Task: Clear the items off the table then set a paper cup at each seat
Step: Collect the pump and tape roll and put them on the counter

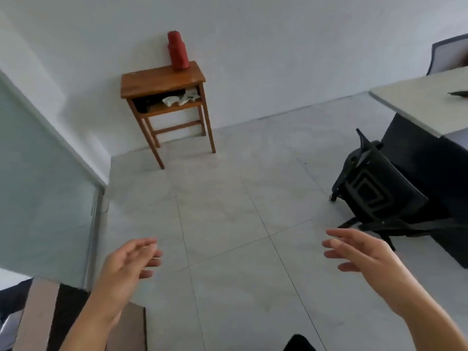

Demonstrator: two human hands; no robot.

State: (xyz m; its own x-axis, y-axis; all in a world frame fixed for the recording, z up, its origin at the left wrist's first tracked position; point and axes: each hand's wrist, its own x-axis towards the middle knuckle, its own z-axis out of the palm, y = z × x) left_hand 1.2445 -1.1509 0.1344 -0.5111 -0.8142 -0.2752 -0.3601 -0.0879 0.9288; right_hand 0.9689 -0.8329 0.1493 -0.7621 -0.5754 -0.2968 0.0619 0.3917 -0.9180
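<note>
Table (415,102) sits at 2 o'clock, grey top only partly in frame, with one dark flat item (458,93) lying at its far right, too cut off to identify. No paper cups anywhere in view. The person stands on the tiled floor, apart from the table, both hands raised in front and holding nothing. Left hand (126,262) at 7 o'clock has its fingers loosely spread; right hand (359,254) at 5 o'clock has its fingers straight and fanned wide. Empty hands probably mean a walk between carries, free for the next pickup. Black office chair (374,188) at 3 o'clock is tucked against the table's dark base, and a second chair back (448,54) shows at 1 o'clock behind the table; those mark seats for cups. Small wooden side table (162,77) at 12 o'clock stands against the wall, with a red flask (177,50) on its top and crumpled white paper (181,96) on the shelf below. It may be the drop-off spot for cleared stuff, but that's a guess. Clearing looks unfinished given the dark item; cups not yet begun.
</note>
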